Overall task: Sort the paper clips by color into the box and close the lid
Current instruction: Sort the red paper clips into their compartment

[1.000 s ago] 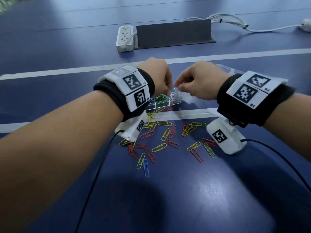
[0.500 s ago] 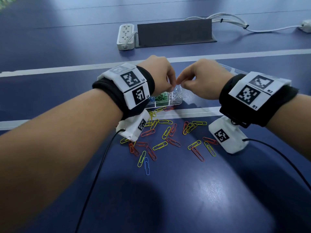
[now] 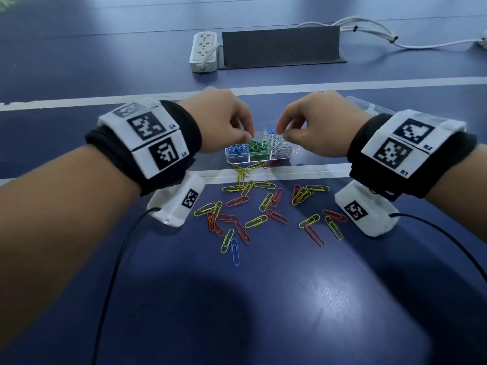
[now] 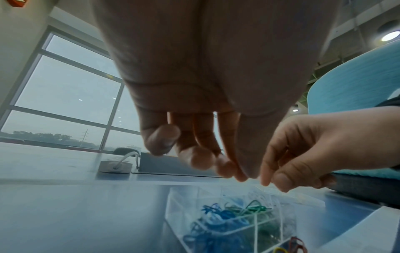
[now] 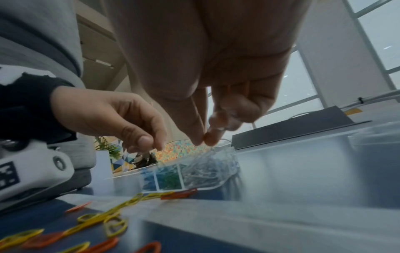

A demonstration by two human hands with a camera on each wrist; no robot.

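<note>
A clear compartment box lies on the blue table, with blue, green and white clips sorted in its near row. Its open lid lies behind my right wrist. My left hand hovers over the green compartment, fingertips drawn together with nothing visible between them. My right hand hovers over the white compartment, and thumb and forefinger pinch what looks like a thin white clip. Loose yellow clips, red clips and one blue clip lie in front of the box.
A white power strip and a dark grey stand sit at the back, with white cables to the right. White tape lines cross the table. Black cables trail from both wrist cameras toward me.
Both hands were close together above the box, fingertips nearly touching. They have drawn apart, left over the green compartment, right over the white one, and the box's near row has come into view.
</note>
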